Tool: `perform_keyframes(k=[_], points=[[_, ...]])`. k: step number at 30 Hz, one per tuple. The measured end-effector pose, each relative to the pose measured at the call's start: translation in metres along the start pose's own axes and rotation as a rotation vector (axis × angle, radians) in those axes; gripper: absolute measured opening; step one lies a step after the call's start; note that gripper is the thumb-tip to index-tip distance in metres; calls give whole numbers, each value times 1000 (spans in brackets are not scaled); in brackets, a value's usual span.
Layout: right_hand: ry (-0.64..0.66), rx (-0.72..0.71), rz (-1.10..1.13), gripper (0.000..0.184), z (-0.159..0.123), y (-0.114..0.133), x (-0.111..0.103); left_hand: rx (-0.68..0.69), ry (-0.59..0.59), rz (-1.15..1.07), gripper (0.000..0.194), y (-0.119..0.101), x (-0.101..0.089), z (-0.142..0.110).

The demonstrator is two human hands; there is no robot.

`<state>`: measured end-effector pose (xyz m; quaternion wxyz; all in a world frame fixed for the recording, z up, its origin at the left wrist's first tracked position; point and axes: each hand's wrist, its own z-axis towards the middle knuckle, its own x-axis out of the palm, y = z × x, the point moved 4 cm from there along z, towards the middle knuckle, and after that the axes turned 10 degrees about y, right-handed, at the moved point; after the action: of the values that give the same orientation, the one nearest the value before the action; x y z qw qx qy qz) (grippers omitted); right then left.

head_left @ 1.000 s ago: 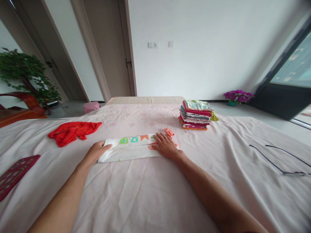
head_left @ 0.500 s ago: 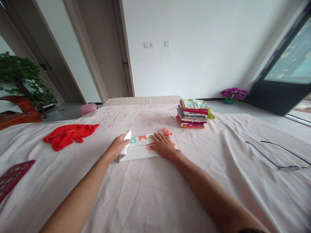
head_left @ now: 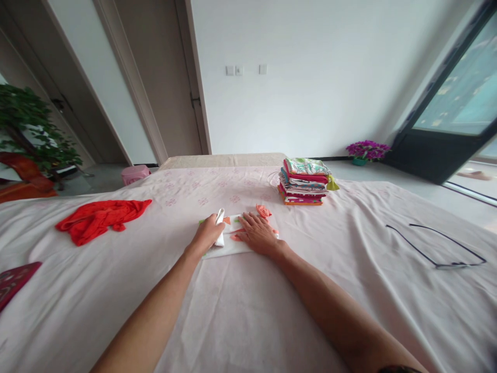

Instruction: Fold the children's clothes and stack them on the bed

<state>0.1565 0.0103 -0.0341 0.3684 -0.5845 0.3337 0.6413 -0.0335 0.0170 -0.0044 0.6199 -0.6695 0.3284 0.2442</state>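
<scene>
In the head view a white printed cloth (head_left: 229, 248), with orange, green and coral patches, lies partly folded on the sheet-covered surface. My left hand (head_left: 208, 233) grips its left part and holds that fold up on edge, tilted over the cloth. Flat on the right part rests my right hand (head_left: 256, 231), fingers spread, hiding some of the print. A coral fabric lump (head_left: 263, 210) pokes out just beyond the right fingers; whether it belongs to the cloth I cannot tell.
A stack of folded cloths (head_left: 303, 182) stands behind to the right. Crumpled red fabric (head_left: 99, 220) lies at the left, near a dark red flat item (head_left: 17, 282). Eyeglasses (head_left: 438, 248) lie at the right on the pale sheet (head_left: 217, 321).
My left hand has moved to the right, carrying the cloth's left edge inward over the print. My right hand stays flat on the cloth. The view has shifted slightly.
</scene>
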Motion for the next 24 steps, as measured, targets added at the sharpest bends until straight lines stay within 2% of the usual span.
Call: perform_keyframes(k=[7, 11, 13, 16, 19, 22, 24], points=[[-12, -1, 7, 64, -2, 1, -4, 50, 56, -7, 26, -12, 18, 3], [-24, -4, 4, 57, -3, 2, -6, 83, 80, -37, 38, -13, 16, -3], [-22, -6, 4, 55, -3, 3, -6, 100, 40, -20, 39, -12, 12, -7], [-15, -5, 24, 51, -1, 2, -8, 257, -57, 173, 36, -14, 12, -14], [-15, 9, 73, 51, -2, 0, -12, 431, -60, 439, 41, -13, 28, -23], [-58, -13, 94, 52, -5, 0, -16, 428, -24, 571, 54, -6, 43, -26], [-66, -85, 90, 54, -9, 4, -16, 401, -1, 596, 59, -1, 48, -26]])
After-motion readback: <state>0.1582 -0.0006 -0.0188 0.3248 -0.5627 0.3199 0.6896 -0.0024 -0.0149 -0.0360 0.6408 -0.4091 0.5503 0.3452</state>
